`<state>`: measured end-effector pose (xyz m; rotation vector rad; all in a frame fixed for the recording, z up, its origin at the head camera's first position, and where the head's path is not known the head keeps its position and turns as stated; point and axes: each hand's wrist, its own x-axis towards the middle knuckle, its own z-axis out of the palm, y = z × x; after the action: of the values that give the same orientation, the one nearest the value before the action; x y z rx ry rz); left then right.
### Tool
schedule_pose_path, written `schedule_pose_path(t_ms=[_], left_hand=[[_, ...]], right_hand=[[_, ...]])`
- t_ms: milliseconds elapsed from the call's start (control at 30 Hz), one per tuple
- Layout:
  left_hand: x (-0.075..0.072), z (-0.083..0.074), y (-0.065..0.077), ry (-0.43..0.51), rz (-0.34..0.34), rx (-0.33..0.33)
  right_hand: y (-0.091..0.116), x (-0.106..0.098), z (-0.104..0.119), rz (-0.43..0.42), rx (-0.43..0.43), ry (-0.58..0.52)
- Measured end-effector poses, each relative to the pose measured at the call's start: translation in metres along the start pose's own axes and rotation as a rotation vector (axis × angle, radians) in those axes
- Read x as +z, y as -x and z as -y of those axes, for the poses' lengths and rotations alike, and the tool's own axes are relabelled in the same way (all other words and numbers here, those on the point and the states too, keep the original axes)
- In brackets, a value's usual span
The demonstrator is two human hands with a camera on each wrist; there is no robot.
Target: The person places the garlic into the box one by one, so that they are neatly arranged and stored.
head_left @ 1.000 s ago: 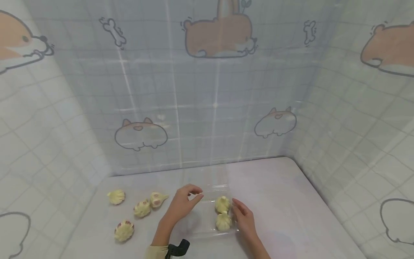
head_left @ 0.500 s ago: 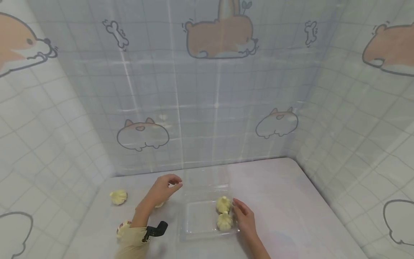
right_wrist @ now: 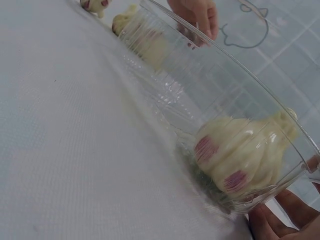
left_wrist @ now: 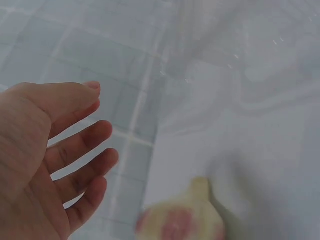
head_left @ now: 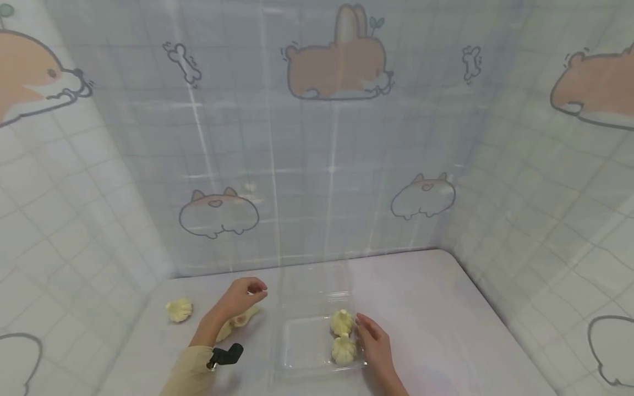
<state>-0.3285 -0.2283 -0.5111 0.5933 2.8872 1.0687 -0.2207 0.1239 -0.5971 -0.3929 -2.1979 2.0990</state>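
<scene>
Sheeting point(head_left: 307, 137) printed with cartoon animals, standing up behind the far edge of a pale table point(head_left: 426, 308). Clear plastic box point(head_left: 304, 342) midway between the table's side edges, lid point(head_left: 314, 279) lying back toward the far edge. Right hand point(head_left: 375, 339) at the box's right side, fingers relaxed against the outer wall, curled round nothing; so light a touch should steady it, I judge, where a squeeze could flex thin plastic. Left hand point(head_left: 241, 297) in the air left of the box, thumb and fingers loosely parted, holding nothing. Garlic: two in the box along its right wall, far bulb point(head_left: 342, 323) and near bulb point(head_left: 343, 350); lone bulb point(head_left: 179, 311) by the table's far left corner; stemmed bulb point(head_left: 245, 318) and half-hidden bulb point(head_left: 224, 331) below the left wrist. For any pick-up, best to come from above and spread round the fat body, not the slim neck, then press gently. Smallest: purple patches point(right_wrist: 206, 148) on the skin.
</scene>
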Motion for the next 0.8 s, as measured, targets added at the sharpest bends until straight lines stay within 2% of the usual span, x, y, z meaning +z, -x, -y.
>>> schedule_pose_path(t_ms=[200, 500, 700, 800], left_hand=[[0.008, 0.024, 0.003, -0.017, -0.025, -0.055], [0.012, 0.042, 0.013, 0.029, -0.052, -0.180], [0.011, 0.053, 0.017, 0.000, -0.066, -0.151], [0.011, 0.057, 0.017, -0.044, -0.058, -0.153]], right_hand=[[0.000, 0.000, -0.001, 0.004, -0.005, -0.013], [-0.001, 0.003, 0.002, -0.009, 0.018, -0.017], [-0.003, 0.003, 0.001, -0.024, 0.018, -0.015], [-0.004, 0.003, 0.000, -0.029, 0.017, -0.022]])
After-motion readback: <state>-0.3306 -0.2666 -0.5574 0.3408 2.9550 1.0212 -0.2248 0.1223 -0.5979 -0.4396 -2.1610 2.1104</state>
